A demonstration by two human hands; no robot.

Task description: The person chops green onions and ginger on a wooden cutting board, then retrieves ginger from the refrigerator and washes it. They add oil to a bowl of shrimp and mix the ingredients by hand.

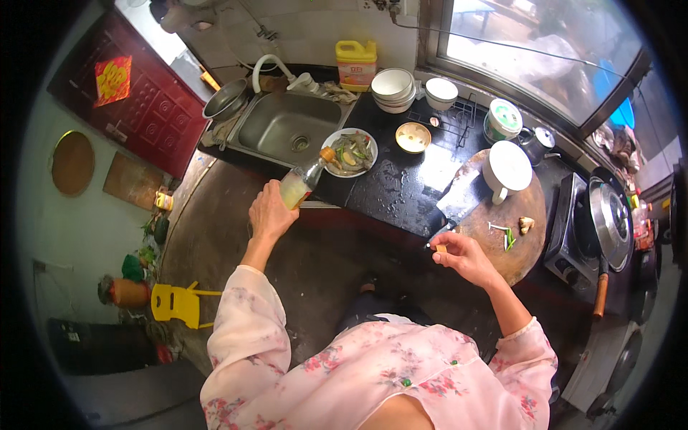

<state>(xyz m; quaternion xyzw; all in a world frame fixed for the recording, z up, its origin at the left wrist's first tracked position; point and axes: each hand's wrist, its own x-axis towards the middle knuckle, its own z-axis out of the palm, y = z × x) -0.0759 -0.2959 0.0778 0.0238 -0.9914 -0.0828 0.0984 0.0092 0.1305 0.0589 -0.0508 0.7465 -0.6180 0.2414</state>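
My left hand (274,209) grips a clear bottle (294,189) of pale liquid with an orange top. It is tilted, its mouth at the near left rim of a white plate (344,174). On that plate lies grey food that looks like raw shrimp (355,148), with green scallion pieces and a yellowish slice. Between thumb and fingers my right hand (465,258) pinches a small orange-tan piece (441,249), possibly a bottle cap. It hovers by the handle of a cleaver (459,199) lying at the edge of a round wooden chopping board (484,250).
Ginger (527,224), cut scallion (509,240) and a white enamel mug (508,166) are on the board. Right of it stands a gas stove (561,242) with a lidded pan (610,223). A steel sink (279,126), stacked bowls (393,91), a small bowl (413,138) and a yellow jug (356,64) stand behind.
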